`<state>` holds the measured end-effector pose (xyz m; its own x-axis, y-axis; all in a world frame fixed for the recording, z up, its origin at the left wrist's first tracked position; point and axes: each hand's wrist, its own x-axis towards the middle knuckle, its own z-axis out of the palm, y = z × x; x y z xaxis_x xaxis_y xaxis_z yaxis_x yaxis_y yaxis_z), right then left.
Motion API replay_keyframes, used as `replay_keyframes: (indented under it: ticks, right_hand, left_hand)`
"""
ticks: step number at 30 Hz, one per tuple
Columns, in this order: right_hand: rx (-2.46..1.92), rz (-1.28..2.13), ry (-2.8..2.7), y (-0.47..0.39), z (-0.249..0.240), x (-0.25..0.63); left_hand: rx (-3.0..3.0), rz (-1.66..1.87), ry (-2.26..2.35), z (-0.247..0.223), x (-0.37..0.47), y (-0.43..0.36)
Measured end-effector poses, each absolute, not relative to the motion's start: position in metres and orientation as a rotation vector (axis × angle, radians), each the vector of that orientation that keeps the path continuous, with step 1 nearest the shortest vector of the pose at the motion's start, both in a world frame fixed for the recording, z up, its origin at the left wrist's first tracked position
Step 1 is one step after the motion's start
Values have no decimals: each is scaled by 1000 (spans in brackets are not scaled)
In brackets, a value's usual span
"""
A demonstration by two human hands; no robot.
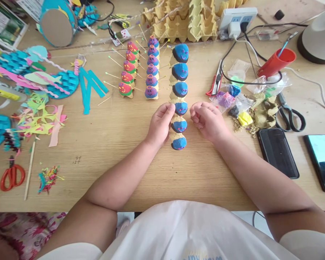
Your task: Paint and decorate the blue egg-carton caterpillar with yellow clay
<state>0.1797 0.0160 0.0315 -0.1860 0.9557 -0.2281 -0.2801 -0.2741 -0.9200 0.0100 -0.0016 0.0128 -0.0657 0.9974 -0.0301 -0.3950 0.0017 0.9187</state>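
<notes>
A strip of egg carton (179, 108) stands lengthwise on the table, its several humps covered in blue and black clay with small smiling faces. My left hand (160, 124) is closed on the strip's left edge near its lower half, thumb against a hump. Just right of the strip, my right hand (208, 121) is curled, with thumb and fingers together and apart from it; whatever they may hold cannot be made out. Farther left stand a purple-and-blue carton strip (152, 72) and a red-and-green carton strip (127, 74) with pins stuck in their sides.
On the right lie a red utility knife (216, 81), bagged clay (234, 95), black scissors (288, 115), a phone (277, 153) and a tilted red cup (276, 62). To the left are paper crafts (40, 121), orange scissors (12, 176) and a wooden stick (29, 173). Egg cartons (180, 21) line the back.
</notes>
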Motion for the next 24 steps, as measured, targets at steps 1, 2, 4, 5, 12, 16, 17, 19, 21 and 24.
replay_keyframes:
  ticks: [1,2,4,5,12,16,17,19,21,24]
  right_hand:
    - [-1098,1608,-1017,15,30,179]
    - [-1105,1576,-1085,14,29,178]
    - [-1088,1524,-1200,13,27,177]
    - [-1070,1512,-1241,12,26,177]
    - [-1103,1513,-1316,13,24,179]
    - [-1136,1503,-1358,13,22,180]
    - [-1144,1496,-1369,14,22,181]
    - [-1167,1471,-1398,14,23,182]
    - [-1193,1439,-1443,15,24,183]
    - [-1224,1402,-1503,15,26,183]
  left_hand:
    - [915,1443,988,12,9,-2]
    - [969,1470,1012,11,8,-1]
    - [1061,1511,1052,9,7,-1]
    - [1101,1527,1069,8,6,-1]
    - [1286,1525,1104,9,5,-1]
    - [1300,1506,1122,11,6,-3]
    - [1301,1496,1132,11,6,-4]
    - [1299,1480,1150,11,6,-4]
    - [1294,1469,1156,11,5,-5]
    - [1288,1450,1154,10,5,-5]
